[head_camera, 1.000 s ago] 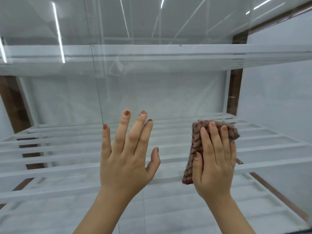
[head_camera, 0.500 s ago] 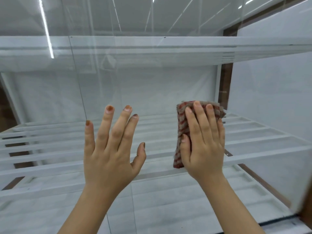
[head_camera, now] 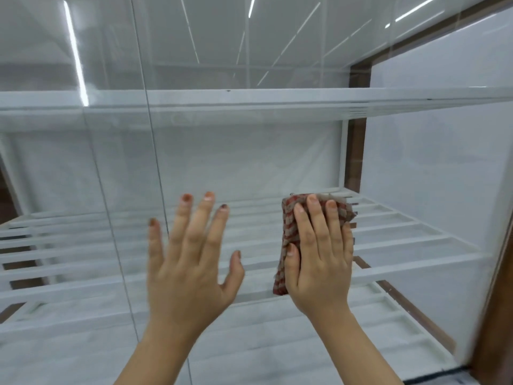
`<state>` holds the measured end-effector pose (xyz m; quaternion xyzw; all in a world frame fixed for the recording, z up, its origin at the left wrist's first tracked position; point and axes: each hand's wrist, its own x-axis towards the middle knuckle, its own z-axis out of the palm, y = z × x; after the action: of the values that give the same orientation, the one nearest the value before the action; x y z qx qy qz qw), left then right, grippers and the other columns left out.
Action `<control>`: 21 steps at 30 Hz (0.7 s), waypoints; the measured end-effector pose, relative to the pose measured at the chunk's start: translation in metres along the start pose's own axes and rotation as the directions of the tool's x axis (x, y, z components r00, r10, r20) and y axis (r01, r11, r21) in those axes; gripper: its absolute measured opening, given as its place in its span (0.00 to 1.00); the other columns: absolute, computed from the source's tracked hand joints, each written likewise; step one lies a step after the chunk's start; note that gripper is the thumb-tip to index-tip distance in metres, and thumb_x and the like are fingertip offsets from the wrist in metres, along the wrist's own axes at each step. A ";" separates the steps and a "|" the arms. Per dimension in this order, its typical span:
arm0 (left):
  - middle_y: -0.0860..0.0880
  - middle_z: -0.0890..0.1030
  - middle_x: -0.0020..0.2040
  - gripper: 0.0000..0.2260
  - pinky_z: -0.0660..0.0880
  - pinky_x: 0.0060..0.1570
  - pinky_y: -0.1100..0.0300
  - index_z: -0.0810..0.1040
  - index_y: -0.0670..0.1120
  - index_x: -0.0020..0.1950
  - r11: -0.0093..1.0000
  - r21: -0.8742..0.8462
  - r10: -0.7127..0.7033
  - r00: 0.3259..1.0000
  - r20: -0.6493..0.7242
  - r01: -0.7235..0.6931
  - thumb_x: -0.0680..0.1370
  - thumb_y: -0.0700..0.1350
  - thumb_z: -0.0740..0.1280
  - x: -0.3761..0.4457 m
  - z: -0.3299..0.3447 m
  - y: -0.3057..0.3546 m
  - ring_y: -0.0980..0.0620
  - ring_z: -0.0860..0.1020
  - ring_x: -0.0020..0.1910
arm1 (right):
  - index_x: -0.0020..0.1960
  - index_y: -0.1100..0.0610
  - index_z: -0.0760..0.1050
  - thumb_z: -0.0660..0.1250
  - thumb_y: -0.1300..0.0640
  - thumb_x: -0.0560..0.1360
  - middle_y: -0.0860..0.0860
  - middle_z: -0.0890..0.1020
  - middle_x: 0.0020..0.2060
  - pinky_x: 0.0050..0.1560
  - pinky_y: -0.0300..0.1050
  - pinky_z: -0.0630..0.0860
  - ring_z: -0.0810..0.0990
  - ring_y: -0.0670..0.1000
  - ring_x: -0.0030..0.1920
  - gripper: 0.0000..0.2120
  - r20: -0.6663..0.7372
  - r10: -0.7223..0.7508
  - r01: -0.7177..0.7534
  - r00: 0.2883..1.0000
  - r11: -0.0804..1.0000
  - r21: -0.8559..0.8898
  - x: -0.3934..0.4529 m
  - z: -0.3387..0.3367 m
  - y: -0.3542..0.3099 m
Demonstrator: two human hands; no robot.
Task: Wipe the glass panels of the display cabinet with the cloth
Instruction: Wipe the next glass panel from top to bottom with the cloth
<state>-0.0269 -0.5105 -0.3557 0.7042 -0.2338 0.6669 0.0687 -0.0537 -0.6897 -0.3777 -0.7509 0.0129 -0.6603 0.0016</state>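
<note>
Flat against the glass panel: folded red-and-grey checked cloth, long side upright. Right hand lies over it, palm to the glass, fingers straight and close together, pressing rather than gripping. Cloth shows above the fingertips as a frayed top edge and runs down the thumb side; thumb rests on its left strip. Lower end of cloth pokes out below the thumb.

Left hand just beside, well clear of the cloth, open, fingers spread and pointing up, holding nothing; slightly blurred, contact with glass unclear. A vertical panel seam runs behind its fingers. Beyond the fingertips, through the glass: white slatted shelf, another white shelf above.
</note>
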 end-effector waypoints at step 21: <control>0.45 0.61 0.72 0.27 0.51 0.71 0.41 0.62 0.44 0.72 0.999 -0.039 0.018 1.000 0.024 -0.017 0.74 0.52 0.59 0.004 0.029 0.038 0.45 0.56 0.74 | 0.71 0.57 0.60 0.51 0.54 0.77 0.53 0.62 0.71 0.70 0.58 0.56 0.56 0.53 0.74 0.23 0.007 0.010 -0.010 1.000 1.000 0.028 -0.020 -0.016 0.084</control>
<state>-0.0166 -0.5570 -0.3634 0.7088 -0.2537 0.6541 0.0735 -0.0738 -0.7728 -0.3970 -0.7529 0.0076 -0.6579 0.0155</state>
